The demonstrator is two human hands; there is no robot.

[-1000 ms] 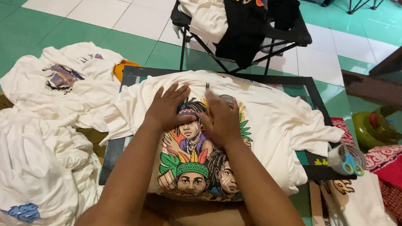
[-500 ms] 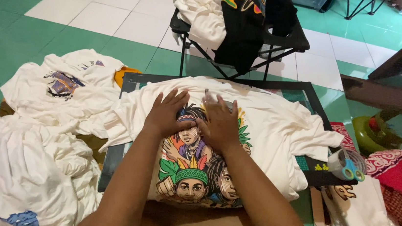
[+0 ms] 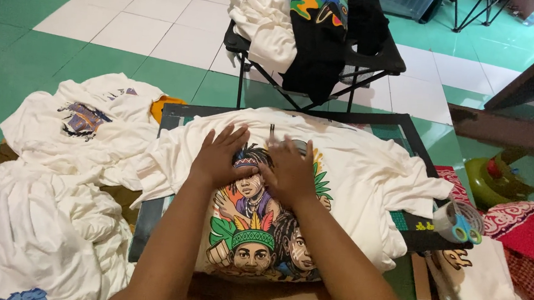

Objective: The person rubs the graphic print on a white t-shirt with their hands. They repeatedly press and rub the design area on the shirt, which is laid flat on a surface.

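Observation:
A cream T-shirt (image 3: 355, 178) with a colourful print of several figures lies spread over a dark flat board (image 3: 412, 134) on the floor. My left hand (image 3: 217, 155) presses flat on the upper part of the print, fingers apart. My right hand (image 3: 291, 172) lies flat beside it, palm down, on the print's upper right. Both hands hold nothing. A small dark thin object (image 3: 272, 131) sticks up just beyond the fingertips; I cannot tell what it is.
White T-shirts are heaped at the left (image 3: 80, 125) and lower left (image 3: 30, 238). A folding stool (image 3: 380, 60) piled with white and black garments stands behind the board. A tape roll with scissors (image 3: 459, 224), folded shirts (image 3: 482, 288) and red cloth (image 3: 527, 227) lie right.
Both hands have slid slightly up the printed shirt toward its collar, staying flat on the fabric.

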